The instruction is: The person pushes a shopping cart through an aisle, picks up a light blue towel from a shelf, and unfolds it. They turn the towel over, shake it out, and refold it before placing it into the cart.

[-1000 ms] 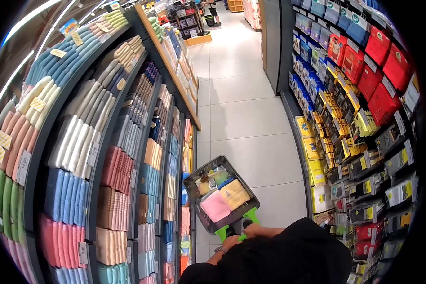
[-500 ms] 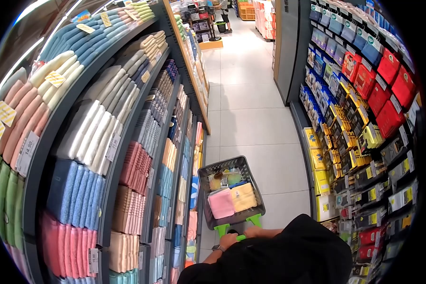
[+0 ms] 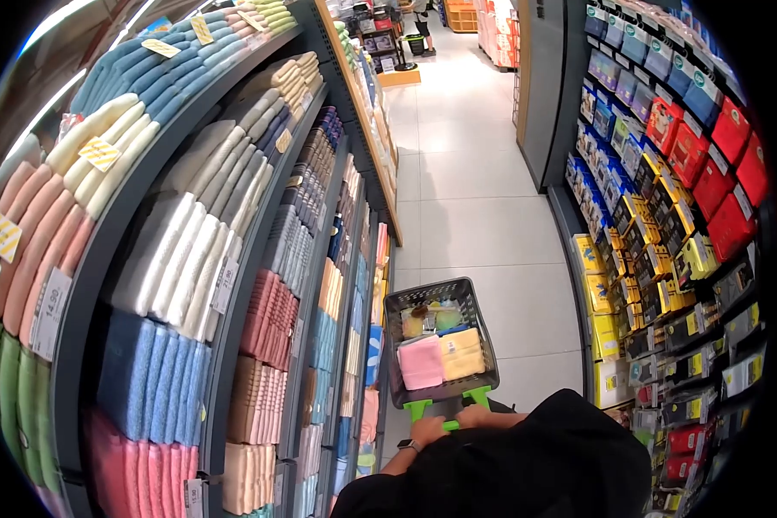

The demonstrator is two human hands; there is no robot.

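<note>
My left hand [image 3: 426,430], with a watch on its wrist, is closed around the green handle [image 3: 451,425] of a dark shopping basket. My right hand [image 3: 472,418] grips the same handle just to the right. The basket [image 3: 445,393] stands low in the aisle in front of me. Inside it lie a folded pink towel [image 3: 420,363] and a folded yellow towel [image 3: 463,352] side by side. Behind them are some clear-wrapped items [image 3: 428,319], whose kind I cannot make out. My black sleeve covers part of the right forearm.
Shelves of folded towels [image 3: 160,259] line the left side, with price tags on their edges. Hanging packages [image 3: 656,224] fill the right-hand rack. A tiled floor [image 3: 466,224] runs ahead between them. Far down the aisle, a person's legs [image 3: 422,33] show beside a display.
The view has swung slightly left, so the shelves, rack and basket sit further right in it. Both hands keep their grip on the handle, and the basket's load looks the same.
</note>
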